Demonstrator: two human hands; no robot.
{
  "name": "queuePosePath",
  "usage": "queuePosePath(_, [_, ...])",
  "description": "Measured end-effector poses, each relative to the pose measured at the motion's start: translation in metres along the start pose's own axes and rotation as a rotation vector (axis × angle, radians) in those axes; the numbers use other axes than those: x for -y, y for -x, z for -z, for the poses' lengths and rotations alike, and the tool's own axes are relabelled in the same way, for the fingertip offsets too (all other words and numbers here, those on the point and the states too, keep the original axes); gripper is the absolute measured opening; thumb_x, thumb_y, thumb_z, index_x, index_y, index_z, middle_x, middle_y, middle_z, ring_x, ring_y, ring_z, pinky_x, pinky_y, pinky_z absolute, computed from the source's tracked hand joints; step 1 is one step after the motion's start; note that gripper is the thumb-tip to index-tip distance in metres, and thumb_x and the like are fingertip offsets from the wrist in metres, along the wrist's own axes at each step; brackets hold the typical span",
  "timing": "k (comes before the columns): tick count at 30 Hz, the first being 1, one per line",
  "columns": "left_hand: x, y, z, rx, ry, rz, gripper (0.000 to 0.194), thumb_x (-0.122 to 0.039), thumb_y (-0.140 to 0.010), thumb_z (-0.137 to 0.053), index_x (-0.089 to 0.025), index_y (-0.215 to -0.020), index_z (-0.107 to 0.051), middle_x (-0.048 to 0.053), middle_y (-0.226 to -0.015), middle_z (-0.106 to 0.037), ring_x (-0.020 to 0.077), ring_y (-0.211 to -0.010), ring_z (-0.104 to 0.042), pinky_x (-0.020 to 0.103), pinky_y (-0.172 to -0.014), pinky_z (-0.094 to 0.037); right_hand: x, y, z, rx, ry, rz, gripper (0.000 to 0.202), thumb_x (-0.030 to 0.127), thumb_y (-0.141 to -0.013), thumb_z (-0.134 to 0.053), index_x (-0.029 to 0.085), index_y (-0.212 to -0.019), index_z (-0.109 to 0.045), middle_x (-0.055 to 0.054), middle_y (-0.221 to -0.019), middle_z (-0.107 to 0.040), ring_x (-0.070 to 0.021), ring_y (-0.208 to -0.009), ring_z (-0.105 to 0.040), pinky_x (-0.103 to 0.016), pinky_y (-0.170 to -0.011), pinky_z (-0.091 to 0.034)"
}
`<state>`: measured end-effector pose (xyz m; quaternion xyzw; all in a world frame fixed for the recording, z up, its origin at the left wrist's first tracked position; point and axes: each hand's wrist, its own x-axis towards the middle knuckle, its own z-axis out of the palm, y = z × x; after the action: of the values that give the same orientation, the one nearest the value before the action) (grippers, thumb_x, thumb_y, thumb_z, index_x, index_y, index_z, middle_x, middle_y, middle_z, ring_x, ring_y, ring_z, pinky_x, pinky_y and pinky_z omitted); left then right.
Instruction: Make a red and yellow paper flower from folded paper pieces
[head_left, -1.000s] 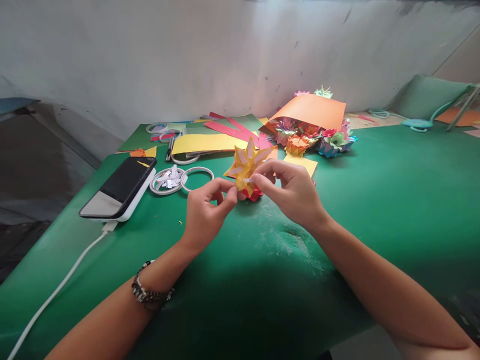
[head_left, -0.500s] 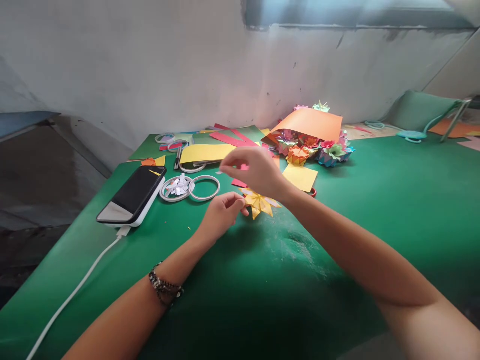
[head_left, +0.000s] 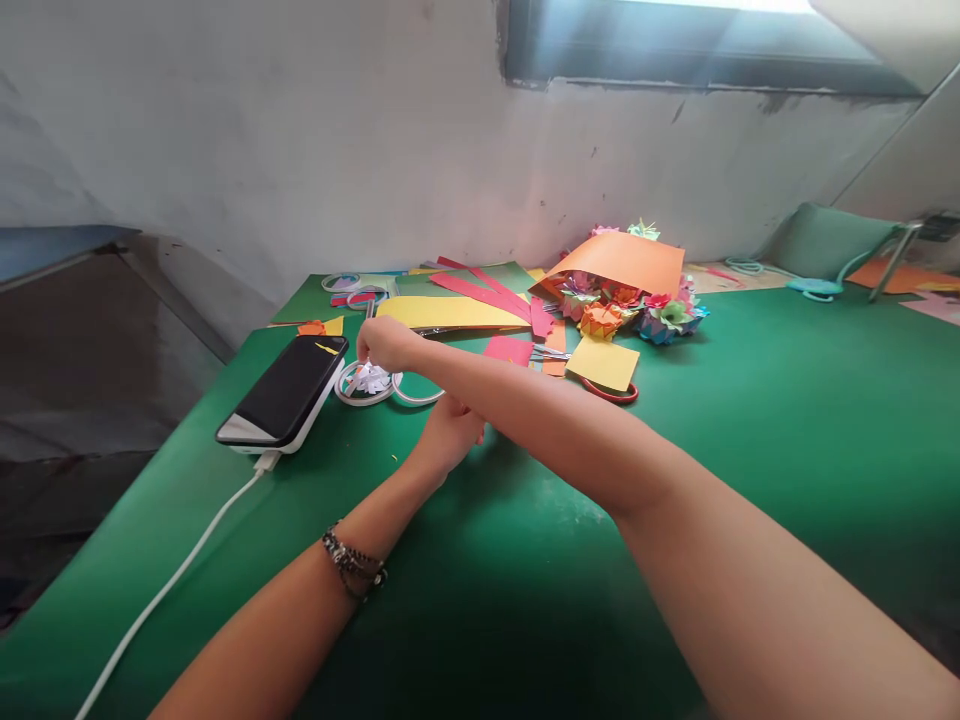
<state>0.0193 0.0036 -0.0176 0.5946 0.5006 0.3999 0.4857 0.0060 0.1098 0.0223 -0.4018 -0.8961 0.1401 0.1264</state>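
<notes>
My right hand point(head_left: 390, 344) reaches across to the left, its fingers closed and pointing down over the small white paper bits point(head_left: 369, 378) inside a white ring point(head_left: 349, 398). Its fingertips are partly hidden, so I cannot make out what they pinch. Beneath my right forearm, my left hand point(head_left: 448, 436) is closed, fingers pressed together near the table. The forearm covers most of what it holds, and the yellow paper flower is out of sight. A second white ring point(head_left: 417, 400) lies between my two hands.
A black-screened phone point(head_left: 289, 390) with a white cable lies at left. Behind are yellow strips point(head_left: 457, 312), red strips point(head_left: 480, 292), a yellow square point(head_left: 604, 362) over red-handled scissors point(head_left: 621, 397), and colourful paper flowers point(head_left: 664, 316) under an orange sheet point(head_left: 619, 262).
My right hand has moved left from above the yellow flower to the white paper bits. Its forearm now hides the flower. My left hand stays nearly in place; the view has shifted slightly.
</notes>
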Motion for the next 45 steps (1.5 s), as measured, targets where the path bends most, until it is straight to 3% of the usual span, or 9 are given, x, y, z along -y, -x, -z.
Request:
queuePosePath(7, [-0.005, 0.002, 0.000, 0.022, 0.021, 0.017, 0.014, -0.021, -0.068, -0.047, -0.017, -0.056, -0.053, -0.006, -0.040, -0.042, 0.0078, -0.039, -0.036, 0.021, -0.041, -0.028, -0.005, 0.002, 0.008, -0.031, -0.058, 0.036, 0.028, 0.003, -0.070, -0.047, 0.017, -0.047, -0.056, 0.004, -0.050, -0.054, -0.0085, -0.062, -0.058, -0.023, -0.058, -0.040])
queuePosePath(12, [-0.012, 0.004, 0.002, -0.041, 0.091, -0.040, 0.017, -0.027, -0.069, -0.047, -0.017, -0.056, -0.050, -0.005, -0.047, -0.049, 0.0059, -0.039, -0.036, 0.021, -0.043, -0.031, -0.011, 0.019, 0.039, -0.158, -0.144, 0.052, 0.030, 0.016, -0.079, -0.049, 0.018, -0.050, -0.054, 0.003, -0.053, -0.056, -0.0068, -0.054, -0.050, -0.024, -0.058, -0.039])
queuePosePath(16, [-0.013, 0.004, 0.004, -0.169, 0.210, -0.117, 0.015, -0.030, -0.068, -0.048, -0.018, -0.059, -0.049, -0.006, -0.049, -0.048, 0.0054, -0.039, -0.036, 0.020, -0.041, -0.029, -0.042, 0.068, 0.073, -0.452, -0.237, 0.047, 0.016, 0.029, -0.079, -0.053, 0.017, -0.073, -0.060, 0.001, -0.067, -0.058, -0.0090, -0.065, -0.051, -0.024, -0.063, -0.039])
queuePosePath(20, [-0.011, 0.004, 0.005, -0.190, 0.243, -0.196, 0.016, -0.031, -0.070, -0.049, -0.018, -0.062, -0.048, -0.006, -0.053, -0.049, 0.0046, -0.040, -0.038, 0.020, -0.042, -0.032, -0.081, 0.134, 0.081, -0.719, -0.524, -0.147, 0.022, 0.036, -0.081, -0.048, 0.018, -0.086, -0.057, -0.001, -0.082, -0.058, -0.0104, -0.077, -0.054, -0.024, -0.070, -0.041])
queuePosePath(23, [-0.009, 0.004, 0.004, -0.190, 0.226, -0.207, 0.017, -0.033, -0.071, -0.048, -0.018, -0.065, -0.048, -0.005, -0.055, -0.050, 0.0044, -0.038, -0.039, 0.020, -0.041, -0.032, -0.094, 0.168, 0.067, -0.587, -0.752, -0.233, 0.035, 0.048, -0.080, -0.046, 0.020, -0.098, -0.054, -0.002, -0.088, -0.058, -0.0132, -0.084, -0.056, -0.029, -0.076, -0.043])
queuePosePath(27, [-0.008, 0.005, 0.002, -0.151, 0.172, -0.173, 0.018, -0.035, -0.071, -0.048, -0.017, -0.068, -0.050, -0.004, -0.059, -0.056, 0.0049, -0.038, -0.040, 0.022, -0.045, -0.035, -0.088, 0.177, 0.046, -0.316, -0.993, -0.223, 0.040, 0.048, -0.076, -0.052, 0.027, -0.111, -0.047, -0.002, -0.101, -0.059, -0.0154, -0.093, -0.056, -0.033, -0.077, -0.046])
queuePosePath(33, [-0.008, 0.004, 0.002, -0.062, 0.034, -0.115, 0.022, -0.038, -0.070, -0.047, -0.017, -0.065, -0.053, -0.001, -0.060, -0.059, 0.0080, -0.041, -0.045, 0.024, -0.049, -0.038, -0.080, 0.175, 0.039, -0.258, -1.069, -0.169, 0.029, 0.031, -0.072, -0.061, 0.018, -0.097, -0.053, -0.001, -0.081, -0.060, -0.0104, -0.070, -0.057, -0.024, -0.061, -0.046])
queuePosePath(41, [-0.007, 0.001, 0.011, -0.149, -0.161, -0.193, 0.028, -0.042, -0.071, -0.051, -0.016, -0.079, -0.056, 0.001, -0.071, -0.058, 0.0115, -0.056, -0.052, 0.023, -0.052, -0.041, -0.084, 0.178, 0.039, -0.250, -1.029, -0.192, 0.021, 0.022, -0.074, -0.057, 0.017, -0.094, -0.054, 0.001, -0.076, -0.059, -0.0086, -0.066, -0.056, -0.021, -0.058, -0.044])
queuePosePath(45, [-0.010, 0.000, 0.011, -0.090, -0.124, -0.234, 0.022, -0.038, -0.071, -0.054, -0.016, -0.070, -0.056, 0.000, -0.063, -0.057, 0.0109, -0.056, -0.052, 0.022, -0.054, -0.042, -0.084, 0.179, 0.039, -0.172, -0.989, -0.176, 0.023, 0.023, -0.075, -0.054, 0.016, -0.097, -0.054, -0.002, -0.086, -0.061, -0.0103, -0.073, -0.058, -0.022, -0.061, -0.045])
